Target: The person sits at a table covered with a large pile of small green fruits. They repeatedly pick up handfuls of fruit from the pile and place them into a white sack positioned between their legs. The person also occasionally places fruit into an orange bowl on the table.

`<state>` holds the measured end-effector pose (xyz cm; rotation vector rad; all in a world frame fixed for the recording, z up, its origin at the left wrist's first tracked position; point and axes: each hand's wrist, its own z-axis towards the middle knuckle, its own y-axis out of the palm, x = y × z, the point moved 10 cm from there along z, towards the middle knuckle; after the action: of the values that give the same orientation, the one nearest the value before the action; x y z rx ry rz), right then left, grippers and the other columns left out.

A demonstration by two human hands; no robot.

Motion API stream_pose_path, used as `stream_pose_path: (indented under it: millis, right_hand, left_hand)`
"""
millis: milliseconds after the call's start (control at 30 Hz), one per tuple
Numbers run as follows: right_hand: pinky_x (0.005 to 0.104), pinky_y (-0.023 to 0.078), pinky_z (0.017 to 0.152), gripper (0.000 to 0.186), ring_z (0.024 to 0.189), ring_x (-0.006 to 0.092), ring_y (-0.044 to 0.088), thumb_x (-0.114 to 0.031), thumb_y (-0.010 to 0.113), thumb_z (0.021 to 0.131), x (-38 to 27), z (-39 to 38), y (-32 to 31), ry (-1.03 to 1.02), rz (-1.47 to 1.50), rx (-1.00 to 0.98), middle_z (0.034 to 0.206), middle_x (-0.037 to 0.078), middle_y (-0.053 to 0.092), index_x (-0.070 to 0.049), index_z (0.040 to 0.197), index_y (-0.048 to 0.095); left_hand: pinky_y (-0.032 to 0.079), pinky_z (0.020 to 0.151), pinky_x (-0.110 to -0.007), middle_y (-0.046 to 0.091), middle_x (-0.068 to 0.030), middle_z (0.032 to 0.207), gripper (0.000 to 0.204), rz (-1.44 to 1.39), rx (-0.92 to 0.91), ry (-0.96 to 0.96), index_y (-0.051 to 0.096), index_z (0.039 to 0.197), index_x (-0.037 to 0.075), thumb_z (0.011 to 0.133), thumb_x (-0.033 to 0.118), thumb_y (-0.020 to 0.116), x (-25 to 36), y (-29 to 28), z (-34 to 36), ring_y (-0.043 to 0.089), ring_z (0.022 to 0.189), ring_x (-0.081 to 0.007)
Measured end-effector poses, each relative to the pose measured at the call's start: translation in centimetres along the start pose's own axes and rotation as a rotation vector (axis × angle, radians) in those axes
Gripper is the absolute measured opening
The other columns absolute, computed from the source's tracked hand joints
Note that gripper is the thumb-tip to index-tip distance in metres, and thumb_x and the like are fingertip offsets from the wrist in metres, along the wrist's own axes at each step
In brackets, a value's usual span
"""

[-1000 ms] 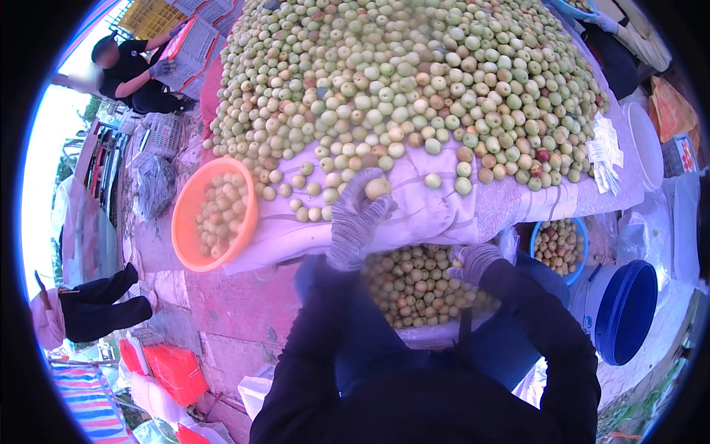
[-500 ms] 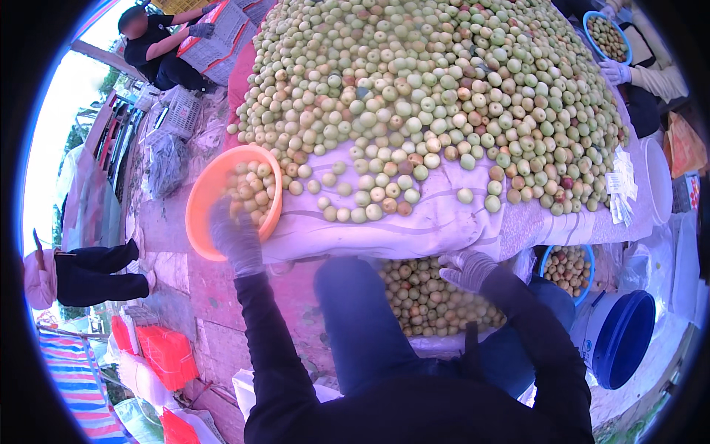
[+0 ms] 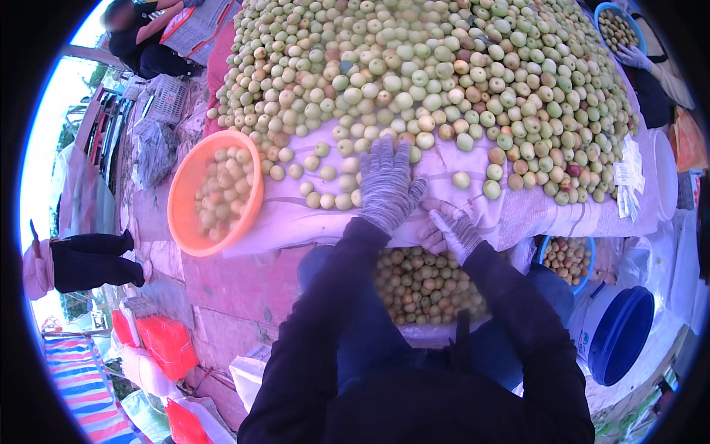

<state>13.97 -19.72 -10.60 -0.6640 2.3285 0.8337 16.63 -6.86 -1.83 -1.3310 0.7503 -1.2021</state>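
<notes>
A big heap of small round green fruits point(image 3: 414, 74), some blushed reddish, lies on a pale patterned cloth point(image 3: 325, 144). My left hand point(image 3: 388, 183), in a grey knit glove, reaches over the cloth's near edge, fingers stretched forward onto the nearest fruits. It covers some of them. Close beside it on the right, my gloved right hand point(image 3: 451, 228) is at the cloth's edge, fingers apart and slightly bent, with no fruit visible in it. Left of the heap, an orange basin point(image 3: 255, 189) holds many fruits. Below my hands, between my knees, more yellowish-brown fruits point(image 3: 429, 288) fill a container.
A blue-rimmed basin of fruits point(image 3: 568, 259) and a white bucket with a blue rim point(image 3: 614, 337) stand at the right. A co-worker's gloved hand point(image 3: 634, 58) is by a blue basin point(image 3: 600, 18) at the far right. Another person point(image 3: 140, 37) handles crates at the upper left.
My left hand has left the orange basin and moved right onto the fruits at the cloth's edge. My right hand has risen from above the lower container to beside it.
</notes>
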Motion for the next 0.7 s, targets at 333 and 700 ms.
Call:
stream_pose_path:
  millis: [333, 700]
  right_hand:
    - [0.0243, 0.050, 0.050, 0.032, 0.060, 0.0138, 0.060, -0.026, 0.046, 0.092, 0.5, 0.2, -0.6, -0.036, 0.114, 0.068, 0.077, 0.008, 0.062, -0.010, 0.120, 0.047]
    - [0.0242, 0.049, 0.053, 0.041, 0.068, 0.0137, 0.060, -0.036, 0.045, 0.091, -0.3, -0.2, 2.0, -0.007, 0.318, -0.085, 0.087, 0.007, 0.061, -0.012, 0.124, 0.045]
  left_hand:
    - [0.037, 0.090, -0.047, 0.046, -0.0174, 0.121, 0.046, -0.038, -0.018, -0.203, 0.052, 0.113, 0.008, 0.074, 0.028, 0.064, -3.3, -4.2, -1.5, 0.046, 0.111, -0.0338]
    - [0.044, 0.084, -0.044, 0.045, -0.0215, 0.115, 0.038, -0.278, 0.115, -0.177, 0.056, 0.104, 0.008, 0.069, 0.014, 0.067, -4.6, -5.7, -1.7, 0.049, 0.103, -0.0382]
